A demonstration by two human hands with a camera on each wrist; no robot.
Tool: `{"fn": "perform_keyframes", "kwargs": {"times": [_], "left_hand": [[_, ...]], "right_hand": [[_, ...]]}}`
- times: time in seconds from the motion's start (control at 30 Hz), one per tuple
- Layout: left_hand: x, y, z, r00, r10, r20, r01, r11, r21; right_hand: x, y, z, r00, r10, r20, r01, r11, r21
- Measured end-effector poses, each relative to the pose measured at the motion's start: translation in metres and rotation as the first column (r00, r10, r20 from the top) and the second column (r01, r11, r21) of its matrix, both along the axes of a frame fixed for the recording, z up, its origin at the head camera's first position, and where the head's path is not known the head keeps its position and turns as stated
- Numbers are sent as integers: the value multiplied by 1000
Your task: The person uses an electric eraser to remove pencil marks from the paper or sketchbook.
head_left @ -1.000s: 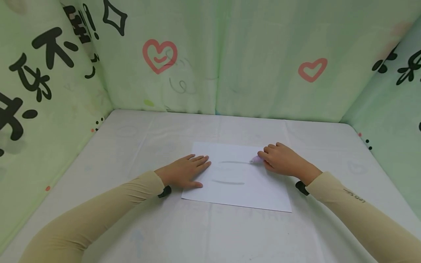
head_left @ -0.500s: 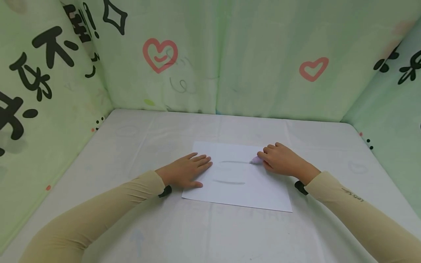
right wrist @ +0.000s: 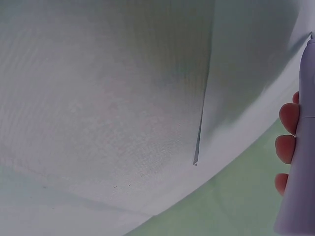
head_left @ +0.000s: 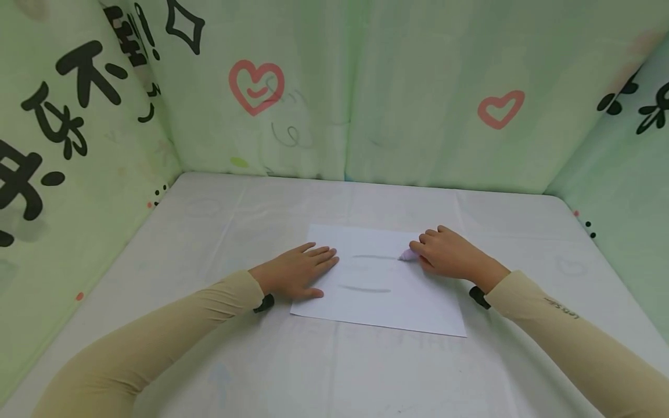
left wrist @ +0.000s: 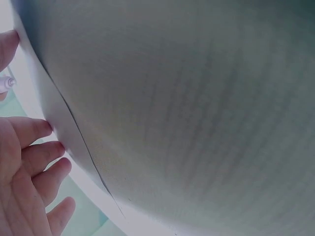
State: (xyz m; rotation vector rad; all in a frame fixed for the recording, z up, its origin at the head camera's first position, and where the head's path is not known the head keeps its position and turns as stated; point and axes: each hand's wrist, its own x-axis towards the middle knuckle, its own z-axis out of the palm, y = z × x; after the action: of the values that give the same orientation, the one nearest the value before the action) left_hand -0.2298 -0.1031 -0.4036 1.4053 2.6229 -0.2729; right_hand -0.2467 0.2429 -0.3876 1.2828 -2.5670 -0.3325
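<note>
A white sheet of paper (head_left: 360, 313) lies on the table and bears two faint grey lines, one above the other. Spread on its left side, my left hand (head_left: 295, 271) presses it with straight fingers. My right hand (head_left: 444, 253) grips a thick lavender pen-shaped tool (head_left: 408, 255) over the right part of the sheet. Its narrow tip is right at the right end of the upper line. In the right wrist view, fingertips (right wrist: 289, 118) curl round the smooth, tapered lavender body. The left wrist view catches only the tool's tip (left wrist: 7, 83) beyond my left thumb.
A white cloth covers the table (head_left: 251, 360). Pale green fabric walls (head_left: 418, 133) with red hearts and black characters enclose its back and sides. Dark wrist-worn devices (head_left: 478, 297) show under both sleeve cuffs.
Both hands hold nearly the same place, and the tool tip stays at the end of the upper line. The whole view has shifted very slightly.
</note>
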Motion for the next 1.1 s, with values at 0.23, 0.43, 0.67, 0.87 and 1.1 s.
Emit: {"fn": "perform_keyframes", "kwargs": {"times": [0.23, 0.43, 0.67, 0.87, 1.1], "left_hand": [[1, 0, 2, 1000, -4, 17, 4, 1000, -3], [0, 0, 2, 1000, -8, 9, 8, 1000, -5], [1, 1, 4, 1000, 3, 20, -2, 1000, -19], [2, 2, 6, 1000, 3, 27, -2, 1000, -18], [2, 2, 6, 1000, -3, 26, 3, 1000, -12]], "right_hand": [[-3, -1, 1, 1000, -6, 10, 6, 1000, 22], [-2, -3, 4, 1000, 6, 10, -6, 1000, 4], [-1, -1, 5, 1000, 19, 8, -19, 1000, 16], [-3, -3, 5, 1000, 29, -6, -29, 1000, 11], [-3, -5, 6, 1000, 19, 8, -19, 999, 28]]}}
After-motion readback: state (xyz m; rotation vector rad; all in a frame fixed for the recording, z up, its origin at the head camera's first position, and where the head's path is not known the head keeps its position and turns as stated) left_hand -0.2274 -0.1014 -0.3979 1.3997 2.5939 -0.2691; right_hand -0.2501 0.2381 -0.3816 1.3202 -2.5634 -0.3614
